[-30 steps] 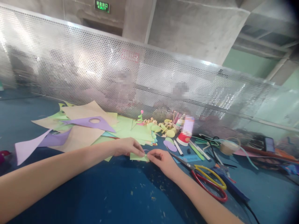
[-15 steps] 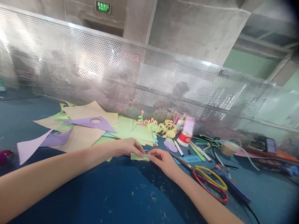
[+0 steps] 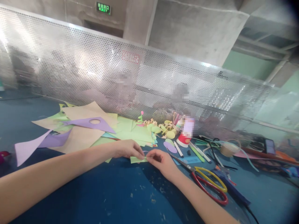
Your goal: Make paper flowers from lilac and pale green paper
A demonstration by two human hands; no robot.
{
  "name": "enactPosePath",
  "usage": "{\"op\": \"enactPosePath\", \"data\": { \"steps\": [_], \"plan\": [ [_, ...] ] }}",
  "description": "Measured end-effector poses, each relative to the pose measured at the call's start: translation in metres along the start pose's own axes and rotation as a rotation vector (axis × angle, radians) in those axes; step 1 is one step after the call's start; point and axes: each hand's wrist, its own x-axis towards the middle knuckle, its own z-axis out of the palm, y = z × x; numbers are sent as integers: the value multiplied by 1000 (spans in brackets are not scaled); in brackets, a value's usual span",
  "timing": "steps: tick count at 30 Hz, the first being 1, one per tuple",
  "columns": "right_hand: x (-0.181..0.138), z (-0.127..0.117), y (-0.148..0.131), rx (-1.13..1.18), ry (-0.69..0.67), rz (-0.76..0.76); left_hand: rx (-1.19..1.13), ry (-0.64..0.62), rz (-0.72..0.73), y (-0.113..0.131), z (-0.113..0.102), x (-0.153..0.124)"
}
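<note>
A small light-green paper strip (image 3: 136,160) is held between both hands, just above the blue table (image 3: 112,196). My left hand (image 3: 130,148) pinches it from behind and above, with the fingertips pressed together. At its right end the thumb and forefinger of my right hand (image 3: 161,160) are closed on it. Fingers cover part of the strip, so its full shape is hidden. Right of my right hand lie scissors (image 3: 206,182) with one yellow and one red handle, blades pointing toward the hand.
Purple (image 3: 102,124), beige and green paper sheets pile up at the left. Behind the hands are curled paper pieces (image 3: 170,133) and a red-and-white paper cup (image 3: 183,140). Markers (image 3: 197,152), a blue glue gun (image 3: 233,186) and a tape roll (image 3: 230,148) lie right. A perforated metal screen (image 3: 149,77) stands behind.
Both hands stay together on the paper strip, with only slight finger movement. The right hand's fingertips have shifted a little left. The view has moved slightly.
</note>
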Motion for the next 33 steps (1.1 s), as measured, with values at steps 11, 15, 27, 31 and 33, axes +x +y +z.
{"op": "enactPosePath", "data": {
  "steps": [11,15,27,31,33],
  "plan": [
    [0,-1,-12,-11,52,90,-15,18,93,-7,1,3],
    [0,0,-11,12,-31,87,14,6,117,-6,1,3],
    [-1,1,-7,8,-9,-4,-64,-173,38,3,-8,-4],
    [-1,0,-8,-2,14,0,-36,-134,94,1,-6,-3],
    [-2,0,-10,29,24,26,-4,-85,128,2,-5,-3]
  ]
}}
